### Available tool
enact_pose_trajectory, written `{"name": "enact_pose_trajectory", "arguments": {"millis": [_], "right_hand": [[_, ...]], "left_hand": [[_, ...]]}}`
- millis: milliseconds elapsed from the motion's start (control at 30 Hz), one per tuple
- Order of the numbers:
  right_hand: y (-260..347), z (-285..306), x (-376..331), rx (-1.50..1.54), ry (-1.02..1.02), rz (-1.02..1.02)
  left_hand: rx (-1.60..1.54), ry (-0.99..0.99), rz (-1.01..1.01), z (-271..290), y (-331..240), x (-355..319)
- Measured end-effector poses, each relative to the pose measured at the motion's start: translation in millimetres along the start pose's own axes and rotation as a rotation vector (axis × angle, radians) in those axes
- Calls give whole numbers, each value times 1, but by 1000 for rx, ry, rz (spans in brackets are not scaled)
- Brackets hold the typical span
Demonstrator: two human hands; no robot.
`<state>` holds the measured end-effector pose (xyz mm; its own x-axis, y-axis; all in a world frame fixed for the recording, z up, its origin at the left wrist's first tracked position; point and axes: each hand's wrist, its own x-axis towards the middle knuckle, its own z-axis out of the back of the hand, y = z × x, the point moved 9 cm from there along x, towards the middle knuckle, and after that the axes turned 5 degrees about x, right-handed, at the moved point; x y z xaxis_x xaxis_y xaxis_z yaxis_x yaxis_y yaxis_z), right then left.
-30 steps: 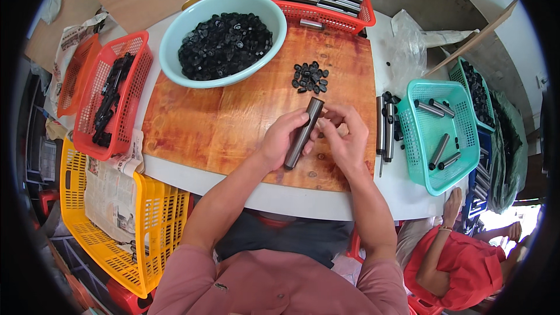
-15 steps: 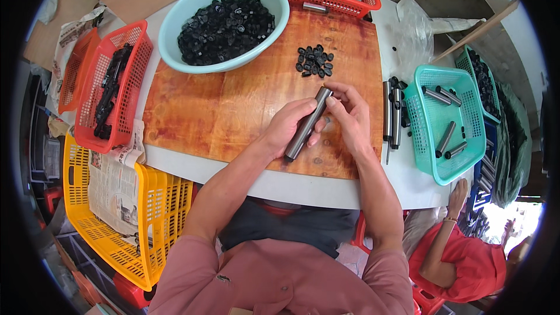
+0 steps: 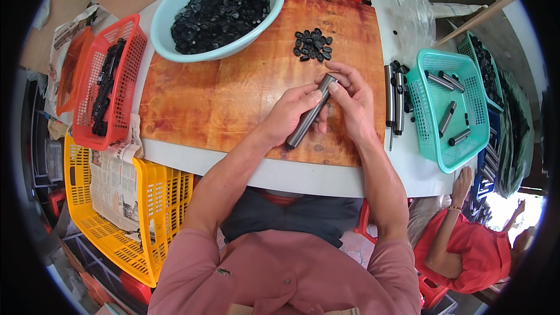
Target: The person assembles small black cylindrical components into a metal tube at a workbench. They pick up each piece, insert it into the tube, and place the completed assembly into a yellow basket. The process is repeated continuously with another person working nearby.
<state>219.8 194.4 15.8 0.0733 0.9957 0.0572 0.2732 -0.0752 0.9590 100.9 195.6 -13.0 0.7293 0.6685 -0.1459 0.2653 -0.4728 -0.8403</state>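
A grey metal tube lies slantwise across my hands above the wooden board, its upper end leaning right. My left hand is closed around its middle, thumb on top. At the upper end, my right hand pinches the tube with its thumb, fingers curled behind. Whether a small piece sits under that thumb is hidden. The tube's lower end looks dark. Beyond my hands, a small pile of black oval plastic caps rests on the board.
A pale blue basin full of black caps stands at the far left. Red baskets flank the board's left and far sides. Metal tubes and a green basket are at right. A person in a red top sits nearby.
The whole view has shifted slightly, with the table higher in the picture. Both hands stay on the tube, and the right fingers have moved a little at its upper end.
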Motion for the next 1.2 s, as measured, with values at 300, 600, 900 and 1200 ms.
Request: {"name": "enact_pose_trajectory", "arguments": {"millis": [300,600,900,1200], "right_hand": [[-2,-2,1,74,-2,-18],[-2,-3,1,85,5,-33],[-3,-2,3,93,42,-20],[0,0,3,154,33,-17]], "left_hand": [[49,-31,162,5,-3,-3],[4,-43,83,1,4,0],[33,5,57,-4,-2,-2],[90,-3,53,-3,-3,1]]}}
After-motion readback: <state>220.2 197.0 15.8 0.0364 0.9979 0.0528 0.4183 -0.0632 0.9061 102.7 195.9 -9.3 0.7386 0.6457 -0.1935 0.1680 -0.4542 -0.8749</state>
